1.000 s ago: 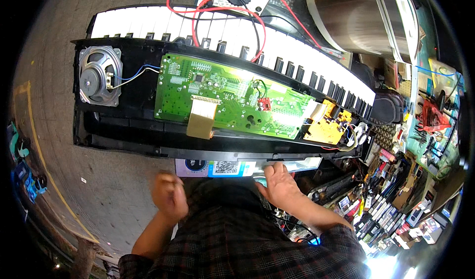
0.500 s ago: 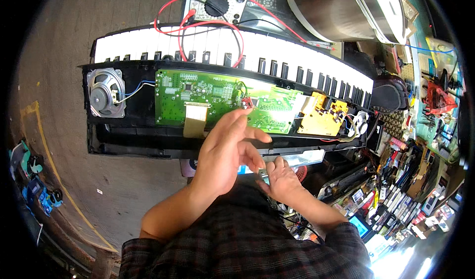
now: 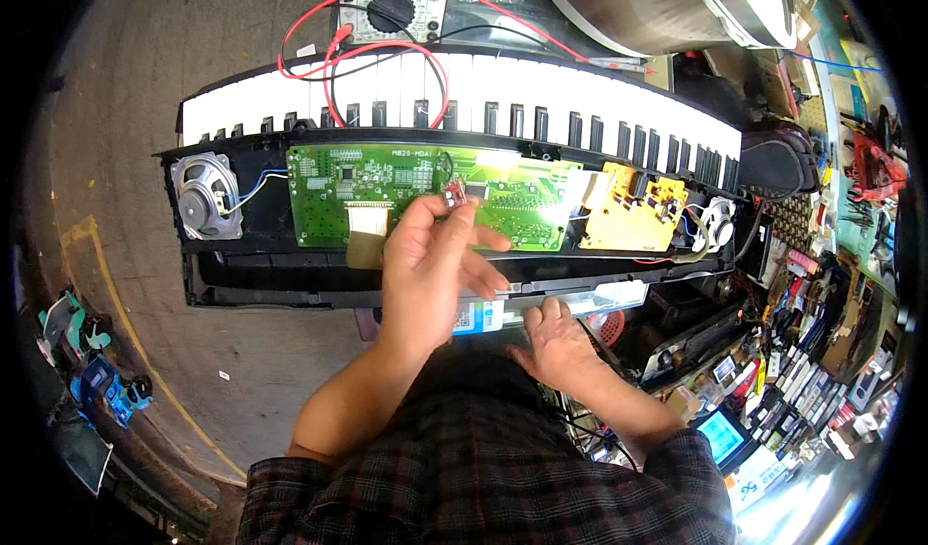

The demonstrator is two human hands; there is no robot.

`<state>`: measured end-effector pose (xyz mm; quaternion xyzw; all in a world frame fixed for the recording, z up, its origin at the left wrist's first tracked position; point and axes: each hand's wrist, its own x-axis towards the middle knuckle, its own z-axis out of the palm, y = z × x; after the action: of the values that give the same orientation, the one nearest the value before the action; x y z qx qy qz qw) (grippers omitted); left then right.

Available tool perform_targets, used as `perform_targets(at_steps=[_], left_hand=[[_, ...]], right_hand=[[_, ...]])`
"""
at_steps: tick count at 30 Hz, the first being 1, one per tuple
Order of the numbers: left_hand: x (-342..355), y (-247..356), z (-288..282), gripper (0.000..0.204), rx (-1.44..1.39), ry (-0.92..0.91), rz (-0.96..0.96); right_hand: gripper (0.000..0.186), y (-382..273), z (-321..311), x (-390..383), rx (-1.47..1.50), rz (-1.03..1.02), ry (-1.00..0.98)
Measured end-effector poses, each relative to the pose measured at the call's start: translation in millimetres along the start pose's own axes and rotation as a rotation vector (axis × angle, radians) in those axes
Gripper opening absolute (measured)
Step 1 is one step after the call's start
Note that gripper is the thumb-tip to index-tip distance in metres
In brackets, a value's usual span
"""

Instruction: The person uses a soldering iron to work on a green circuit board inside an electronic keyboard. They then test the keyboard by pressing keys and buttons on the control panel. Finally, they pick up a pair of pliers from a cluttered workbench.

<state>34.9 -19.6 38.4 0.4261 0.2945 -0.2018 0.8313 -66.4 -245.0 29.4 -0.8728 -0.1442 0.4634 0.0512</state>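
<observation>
An electronic keyboard lies opened up in front of me, its white keys [image 3: 290, 96] along the far side. A long green circuit board [image 3: 329, 197] shows inside it, with a yellow circuit board [image 3: 619, 221] to the right. My left hand [image 3: 425, 265] is over the green board, thumb and index finger pinching a small red circuit board [image 3: 454, 194]; its other fingers are loosely bent. A dark wire loop rises by the red board. My right hand [image 3: 556, 347] is at the near edge, by a glossy clear panel [image 3: 604, 299], its fingers curled and their tips hidden.
Speakers sit at the left [image 3: 205, 197] and right [image 3: 717, 224] ends of the keyboard. An analog multimeter [image 3: 391, 14] stands behind, its red lead [image 3: 512, 18] draped over the keys. A large metal pot [image 3: 657, 9] is at the back right. Clutter crowds the right side.
My hands have drawn apart; the right is slightly lower and farther right, and a small shiny piece at its fingertips no longer shows. The left still pinches the red board. The view has shifted slightly.
</observation>
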Motion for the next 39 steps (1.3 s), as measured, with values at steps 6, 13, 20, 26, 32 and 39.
perform_targets(at_steps=[6, 13, 20, 26, 32, 39], left_hand=[[-1.8, 13.2, -6.6, 0.028, -0.208, -0.018, -0.084], [5.4, 6.2, -5.0, 0.026, 0.038, 0.050, 0.028], [3.6, 15.8, 8.9, 0.018, 0.447, 0.161, 0.174], [2.8, 13.9, 8.7, 0.013, 0.666, 0.172, 0.302], [7.2, 12.7, -1.7, 0.011, 0.893, 0.163, 0.436], [7.5, 20.1, 6.6, 0.014, 1.067, 0.209, 0.515]], right_hand=[[0.066, -0.6, -0.7, 0.6, 0.024, 0.025, -0.009], [0.066, 1.3, 0.6, -1.1, 0.024, -0.002, 0.030], [0.064, 4.7, 2.6, -0.8, -0.013, -0.045, 0.044], [0.062, 6.9, 4.7, -2.2, 0.002, -0.061, 0.085], [0.064, 8.2, 3.0, -3.6, 0.028, -0.063, 0.073], [0.059, 10.0, 3.7, -3.1, 0.067, -0.072, 0.092]])
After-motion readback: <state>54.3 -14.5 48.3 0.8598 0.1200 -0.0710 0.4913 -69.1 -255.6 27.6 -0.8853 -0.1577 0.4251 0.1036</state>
